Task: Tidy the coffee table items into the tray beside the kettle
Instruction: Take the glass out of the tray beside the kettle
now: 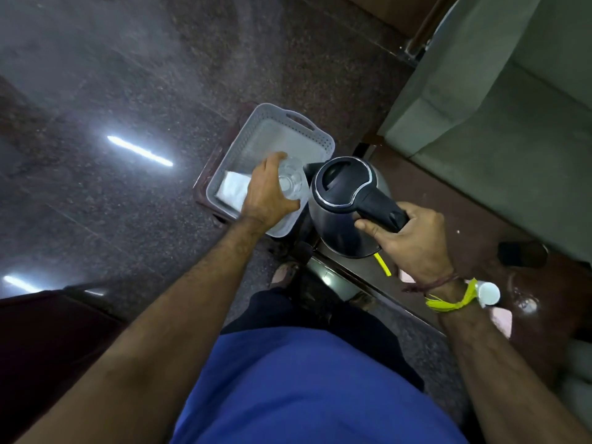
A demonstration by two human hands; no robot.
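Dark speckled stone flooring, streaked with reflected tube lights, fills the frame around a low dark-wood coffee table [474, 225] where a person tidies up. At the center, a clear glass [292, 177] hangs over the near right corner of the grey perforated plastic tray [275, 121], pinched from above by the left hand [267, 190], whose fingers curl around its rim. The glass appears roughly upright, and whether its base touches the tray floor cannot be told. Judging from this, the coming move is a short drop straight down, and the left hand is clearly the nearer one. A white folded cloth or paper [232, 189] already lies in the tray, just left of that hand. Immediately right stands the steel kettle [344, 200] with its glossy black lid; the right hand [413, 241] wraps its black handle. Farther right, a white cup [488, 293] waits on the table, and a grey-green sofa [499, 100] borders the scene.
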